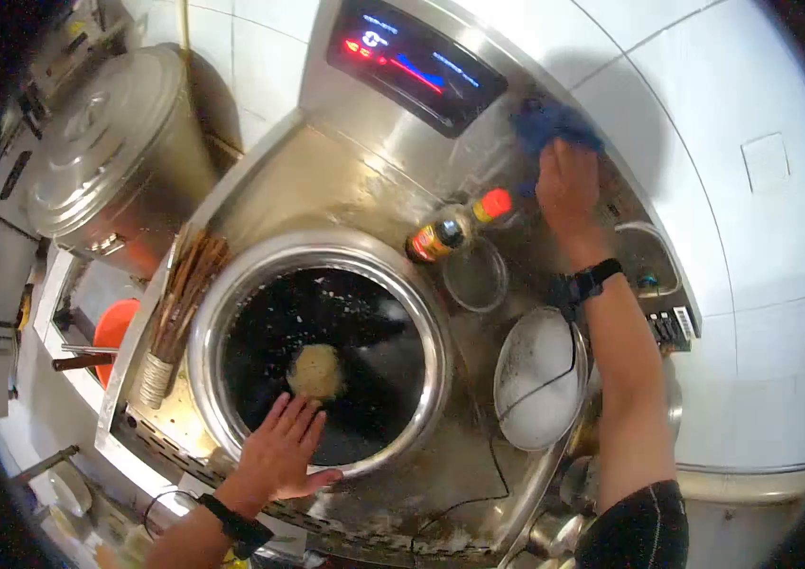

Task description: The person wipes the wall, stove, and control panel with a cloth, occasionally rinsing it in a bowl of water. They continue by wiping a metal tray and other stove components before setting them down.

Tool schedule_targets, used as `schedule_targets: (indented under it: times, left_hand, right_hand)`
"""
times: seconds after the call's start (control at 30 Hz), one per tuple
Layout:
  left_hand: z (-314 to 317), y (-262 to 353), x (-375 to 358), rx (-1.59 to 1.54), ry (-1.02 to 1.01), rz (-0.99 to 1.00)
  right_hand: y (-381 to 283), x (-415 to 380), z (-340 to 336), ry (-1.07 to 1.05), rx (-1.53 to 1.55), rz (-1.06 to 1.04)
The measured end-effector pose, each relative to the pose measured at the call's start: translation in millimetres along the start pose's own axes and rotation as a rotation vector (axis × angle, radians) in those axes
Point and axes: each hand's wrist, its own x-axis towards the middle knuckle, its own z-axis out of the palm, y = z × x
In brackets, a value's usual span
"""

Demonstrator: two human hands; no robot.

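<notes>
The blue cloth (554,125) looked crumpled and blurred, dark in its folds, and lay at the steel worktop's (326,175) back right edge, beside the control panel (412,66). Your right hand (568,185) had hold of it, fingers bunched into it. Your left hand (281,450) was open and gripped nothing, fingers spread over the wok's (439,356) near rim, just beside a rough, tan, roundish clump (315,371), well apart from the cloth.

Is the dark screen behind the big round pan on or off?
On: the screen glows with red and blue light, and small white writing shows too, though it's too blurred to read.
</notes>
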Motion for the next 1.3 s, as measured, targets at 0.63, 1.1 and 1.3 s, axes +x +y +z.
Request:
schedule_targets:
  times: [0.63, 1.1, 1.3]
  left_hand:
    - [-5, 3, -1, -0.023, 0.131, 0.063]
    - [6, 11, 5, 0.056, 0.116, 0.101]
    - [8, 14, 2, 0.007, 0.194, 0.103]
  right_hand:
    - [60, -236, -104, -0.896, -0.311, 0.316]
    - [27, -219, -61, -0.348, 0.153, 0.665]
    - [-32, -298, -138, -0.789, 0.24, 0.891]
